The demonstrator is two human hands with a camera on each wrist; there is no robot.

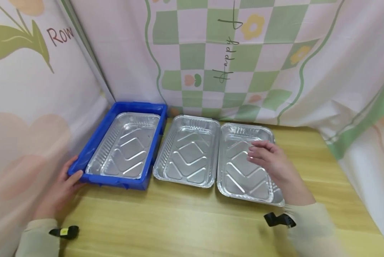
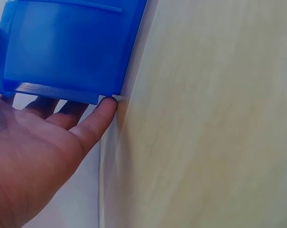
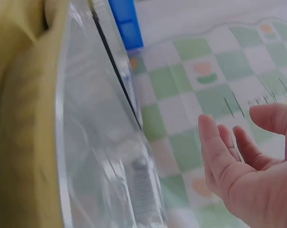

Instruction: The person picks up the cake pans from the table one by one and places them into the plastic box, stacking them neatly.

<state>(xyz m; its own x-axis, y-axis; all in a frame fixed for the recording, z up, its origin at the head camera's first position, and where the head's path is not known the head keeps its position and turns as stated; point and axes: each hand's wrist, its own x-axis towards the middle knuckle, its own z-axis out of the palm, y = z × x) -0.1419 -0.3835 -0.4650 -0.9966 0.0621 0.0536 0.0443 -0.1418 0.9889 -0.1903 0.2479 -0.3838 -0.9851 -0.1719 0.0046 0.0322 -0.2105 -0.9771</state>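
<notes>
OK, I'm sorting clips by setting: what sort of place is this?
Probably a curtained work booth: printed fabric hangs on three sides of a wooden table bearing foil trays, one inside a blue bin.

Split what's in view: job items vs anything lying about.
Likely job:
blue rectangular plastic bin, left hand gripping it
silver rectangular foil tray inside
matching middle tray
matching right tray, right hand above

Just surroundings:
tan wooden table
pale patterned fabric curtain
</notes>
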